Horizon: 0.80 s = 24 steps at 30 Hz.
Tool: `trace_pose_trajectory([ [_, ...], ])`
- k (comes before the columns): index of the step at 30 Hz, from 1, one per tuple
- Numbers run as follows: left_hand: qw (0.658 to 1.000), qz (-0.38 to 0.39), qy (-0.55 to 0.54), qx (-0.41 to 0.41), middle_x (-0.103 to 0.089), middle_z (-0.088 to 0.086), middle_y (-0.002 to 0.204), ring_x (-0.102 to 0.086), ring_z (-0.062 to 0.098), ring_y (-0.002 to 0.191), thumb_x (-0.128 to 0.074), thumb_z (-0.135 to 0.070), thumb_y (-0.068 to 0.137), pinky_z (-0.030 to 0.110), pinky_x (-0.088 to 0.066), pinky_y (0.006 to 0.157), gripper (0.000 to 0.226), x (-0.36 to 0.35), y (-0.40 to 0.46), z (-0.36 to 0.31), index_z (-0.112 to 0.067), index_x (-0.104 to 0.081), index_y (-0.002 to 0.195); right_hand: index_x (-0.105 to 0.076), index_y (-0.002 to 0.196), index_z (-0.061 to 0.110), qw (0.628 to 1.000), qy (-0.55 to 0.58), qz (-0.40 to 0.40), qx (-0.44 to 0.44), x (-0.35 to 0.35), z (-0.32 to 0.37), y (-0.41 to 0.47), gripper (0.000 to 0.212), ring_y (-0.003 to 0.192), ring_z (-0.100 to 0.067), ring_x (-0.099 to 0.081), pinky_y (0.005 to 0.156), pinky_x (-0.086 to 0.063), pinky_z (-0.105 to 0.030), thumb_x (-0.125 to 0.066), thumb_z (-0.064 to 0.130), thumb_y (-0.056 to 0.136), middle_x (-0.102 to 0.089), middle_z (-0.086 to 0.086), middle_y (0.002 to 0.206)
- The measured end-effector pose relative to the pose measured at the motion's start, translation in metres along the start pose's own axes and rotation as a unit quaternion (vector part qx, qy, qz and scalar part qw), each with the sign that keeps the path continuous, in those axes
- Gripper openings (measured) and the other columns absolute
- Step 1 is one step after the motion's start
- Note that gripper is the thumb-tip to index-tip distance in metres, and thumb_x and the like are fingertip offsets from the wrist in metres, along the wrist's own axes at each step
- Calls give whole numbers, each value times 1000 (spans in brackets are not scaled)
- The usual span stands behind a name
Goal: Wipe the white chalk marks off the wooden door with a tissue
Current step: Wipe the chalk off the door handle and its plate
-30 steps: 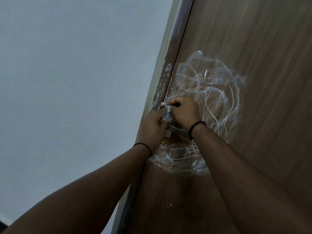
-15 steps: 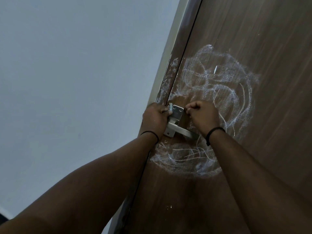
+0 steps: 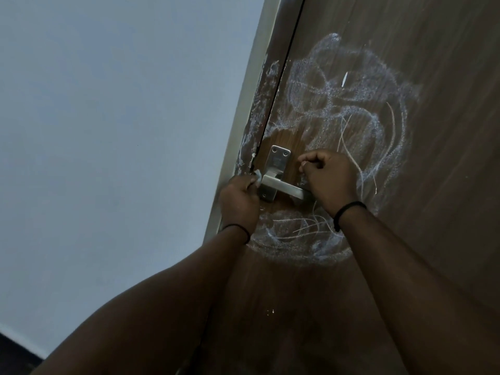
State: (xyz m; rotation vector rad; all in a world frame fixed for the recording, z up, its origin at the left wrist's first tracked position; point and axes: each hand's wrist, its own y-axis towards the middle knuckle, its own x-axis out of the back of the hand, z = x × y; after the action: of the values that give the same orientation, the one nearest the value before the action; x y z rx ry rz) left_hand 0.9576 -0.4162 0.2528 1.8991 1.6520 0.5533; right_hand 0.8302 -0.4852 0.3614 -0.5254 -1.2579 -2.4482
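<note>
The brown wooden door (image 3: 433,185) carries wide white chalk marks (image 3: 351,85) above and below a metal lever handle (image 3: 278,182). More chalk streaks the door frame (image 3: 259,109). My left hand (image 3: 239,201) is shut on a small crumpled tissue (image 3: 68,175), pressed at the door's edge just left of the handle plate. My right hand (image 3: 327,180) is a closed fist on the door at the right of the handle, over the lever's end; I cannot tell whether anything is inside it. A bare patch of wood surrounds the handle plate.
A plain pale wall (image 3: 121,131) fills the left half of the view. A dark strip of floor (image 3: 16,355) shows at the bottom left. Both wrists wear a thin black band.
My hands were together over the handle with the tissue between them. They have parted: the left went down-left with the tissue, the right moved right, uncovering the handle plate.
</note>
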Motion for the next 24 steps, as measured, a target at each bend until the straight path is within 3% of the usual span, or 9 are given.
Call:
trace_pose_trajectory([
  [4,999,28,15,33,-71,0,84,-63,12,77,-66,-13,90,20,-46,66,9,2,-10,3,-14,-75,89,-75,91,19,1000,-3,7,-7,-6,-1,-6,17,81,-14,-67,77,-58,-34,-60,10,90,-72,3,85],
  [7,982,42,-67,173,-72,3,83,-69,18,78,-70,-13,88,30,-57,71,6,2,-21,4,-9,-75,87,-74,94,20,1000,-2,-10,-18,-13,-10,-19,17,79,-9,-65,69,-54,-26,-60,12,91,-71,4,89],
  [10,882,25,-261,392,-72,17,87,-73,27,72,-72,-7,85,34,-61,60,7,-2,-17,-11,-1,-71,88,-70,95,19,993,23,-100,-53,-15,-22,-39,15,78,-5,-61,65,-46,-17,-56,15,94,-69,6,94],
  [12,838,30,-314,445,-71,21,88,-73,29,73,-71,-3,85,28,-58,53,7,-5,-17,-21,2,-69,88,-64,90,19,979,65,-168,-99,-20,-30,-54,12,79,-15,-62,68,-51,-27,-54,18,96,-67,2,91],
  [14,817,42,-341,463,-69,23,92,-72,31,77,-69,-1,87,27,-57,49,10,-5,-18,-28,5,-66,94,-59,87,18,960,121,-197,-159,-32,-37,-69,13,74,-26,-63,65,-53,-37,-51,20,98,-67,-5,85],
  [17,815,75,-333,468,-69,19,86,-70,22,61,-66,-4,90,27,-57,48,10,-3,-20,-30,2,-64,97,-66,99,11,942,195,-158,-221,-56,-39,-83,16,67,-22,-65,58,-57,-36,-50,15,99,-70,-8,83],
  [20,820,167,-297,461,-72,13,85,-70,19,60,-65,-10,92,31,-60,57,9,2,-18,-27,-3,-66,98,-71,109,15,983,102,-48,-148,-75,-39,-89,21,85,-17,-68,74,-57,-34,-56,12,95,-73,-2,97],
  [23,838,225,-238,436,-73,12,90,-71,23,77,-65,-16,92,40,-61,73,10,8,-10,-19,-8,-68,98,-75,103,17,987,87,-40,-128,-82,-38,-86,15,84,-12,-68,75,-57,-31,-65,17,92,-74,1,92],
  [24,854,237,-204,416,-73,12,91,-70,24,78,-65,-18,92,39,-61,71,12,9,-7,-17,-9,-69,98,-76,98,16,985,96,-52,-136,-83,-38,-83,12,80,-12,-68,72,-57,-30,-67,20,90,-74,1,88],
])
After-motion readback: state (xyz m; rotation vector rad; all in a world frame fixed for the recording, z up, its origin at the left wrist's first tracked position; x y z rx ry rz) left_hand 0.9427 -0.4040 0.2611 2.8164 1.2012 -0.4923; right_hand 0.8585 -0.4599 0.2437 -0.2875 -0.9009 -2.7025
